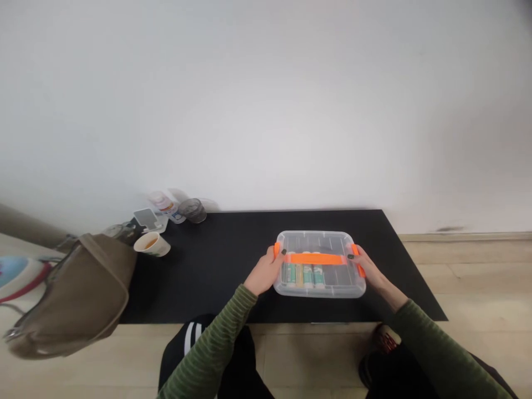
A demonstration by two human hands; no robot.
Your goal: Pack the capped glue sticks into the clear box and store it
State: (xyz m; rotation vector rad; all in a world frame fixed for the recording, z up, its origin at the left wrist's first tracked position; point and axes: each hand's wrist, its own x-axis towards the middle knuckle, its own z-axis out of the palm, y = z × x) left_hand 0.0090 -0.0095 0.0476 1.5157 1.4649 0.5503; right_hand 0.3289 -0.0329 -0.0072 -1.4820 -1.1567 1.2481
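From my distant seat I see the bare left hand (268, 269) and bare right hand (371, 271) holding a clear, rectangular plastic box (330, 272) at its two short ends, over the right-hand part of a black, flat-topped counter (199, 277). The left fingers grip one end by a bright orange plastic clip (276, 249), the right fingers the other, with both dark-nailed thumbs on the lid near the ends of the orange plastic carry handle (316, 259). I cannot tell whether the box touches the counter or is held just above it. Its lid is on, and through it I make out some green-and-white cylinders (307, 276) (their labels are too blurred for me). Well apart at the far left stand a white paper cup (153, 245) and a greyish transparent tumbler (193, 210), near a soft taupe bag (91, 288).
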